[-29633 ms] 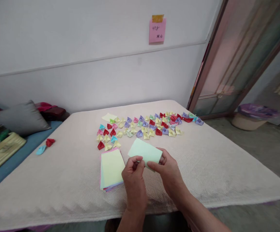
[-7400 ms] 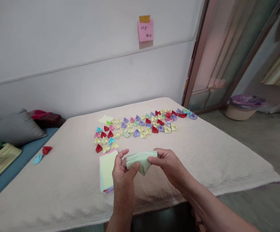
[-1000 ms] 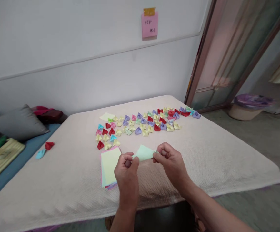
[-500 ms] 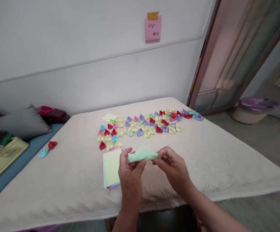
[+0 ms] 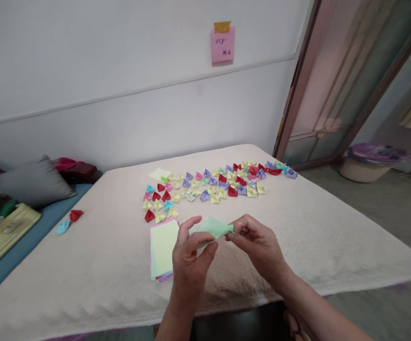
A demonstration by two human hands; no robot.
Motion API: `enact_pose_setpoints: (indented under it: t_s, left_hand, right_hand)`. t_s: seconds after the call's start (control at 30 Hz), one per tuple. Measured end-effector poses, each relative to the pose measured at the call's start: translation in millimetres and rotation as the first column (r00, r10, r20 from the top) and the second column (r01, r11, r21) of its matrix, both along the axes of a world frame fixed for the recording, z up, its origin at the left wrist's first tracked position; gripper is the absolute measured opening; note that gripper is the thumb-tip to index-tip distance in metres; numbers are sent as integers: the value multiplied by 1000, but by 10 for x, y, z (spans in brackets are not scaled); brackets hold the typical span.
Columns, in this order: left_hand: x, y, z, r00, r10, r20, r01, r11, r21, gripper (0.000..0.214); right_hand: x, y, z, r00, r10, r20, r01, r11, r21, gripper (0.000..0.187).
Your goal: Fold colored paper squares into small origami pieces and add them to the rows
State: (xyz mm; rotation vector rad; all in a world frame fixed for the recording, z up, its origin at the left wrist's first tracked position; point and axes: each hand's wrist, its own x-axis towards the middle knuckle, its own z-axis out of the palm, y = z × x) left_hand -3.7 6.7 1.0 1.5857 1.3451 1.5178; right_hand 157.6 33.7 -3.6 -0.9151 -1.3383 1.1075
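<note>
A folded piece of light green paper (image 5: pixel 213 227) is held above the near part of the table between both hands. My left hand (image 5: pixel 190 258) pinches its left end, fingers curled around it. My right hand (image 5: pixel 258 246) pinches the right end with thumb and fingertips. Just left of my left hand lies a stack of coloured paper sheets (image 5: pixel 162 246) with a yellow sheet on top. Farther back, several small folded paper shapes (image 5: pixel 212 187) in red, yellow, purple, blue and pink lie spread in a band across the table.
The table wears a cream textured cloth (image 5: pixel 84 265). A grey pillow (image 5: pixel 31 182) and a yellow box (image 5: pixel 3 234) sit on a blue surface at the left, with two stray paper shapes (image 5: pixel 68 221). A pink note (image 5: pixel 222 44) hangs on the wall. A door frame and basin (image 5: pixel 369 166) stand right.
The green paper has been folded from a flat sheet into a narrow piece. Over the last second my left fingers shifted along its left end, and the view moved slightly.
</note>
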Motion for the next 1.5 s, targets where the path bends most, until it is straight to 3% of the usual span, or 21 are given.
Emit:
enact_pose_setpoints:
  t_s: [0.27, 0.43, 0.57, 0.83, 1.07, 1.3, 1.5]
  left_hand:
    - [-15, 25, 19, 998, 29, -47, -30, 999, -18, 10]
    - [35, 39, 36, 988, 110, 111, -99, 990, -98, 4]
    - [90, 53, -8, 962, 181, 207, -154, 978, -139, 11]
    - [123, 78, -136, 908, 206, 365, -95, 949, -301, 30]
    - [134, 91, -75, 947, 221, 233, -144, 940, -308, 47]
    - [102, 90, -18, 893, 175, 414, -42, 949, -312, 54]
    - [29, 86, -7, 889, 180, 420, -63, 959, -277, 51]
  right_hand:
    - [26, 6, -26, 999, 26, 30, -27, 1000, 11, 15]
    - [1, 1, 16, 997, 44, -67, -49, 996, -74, 16]
    - [-60, -2, 23, 984, 34, -175, -66, 981, -181, 16]
    - [-154, 27, -30, 976, -52, -210, -18, 948, -316, 22]
    - [-153, 51, -30, 988, 44, -146, -92, 936, -341, 33]
    - [-107, 60, -17, 965, 149, -218, -218, 915, -339, 25]
    - [-46, 77, -24, 940, 273, -202, -330, 875, -353, 21]
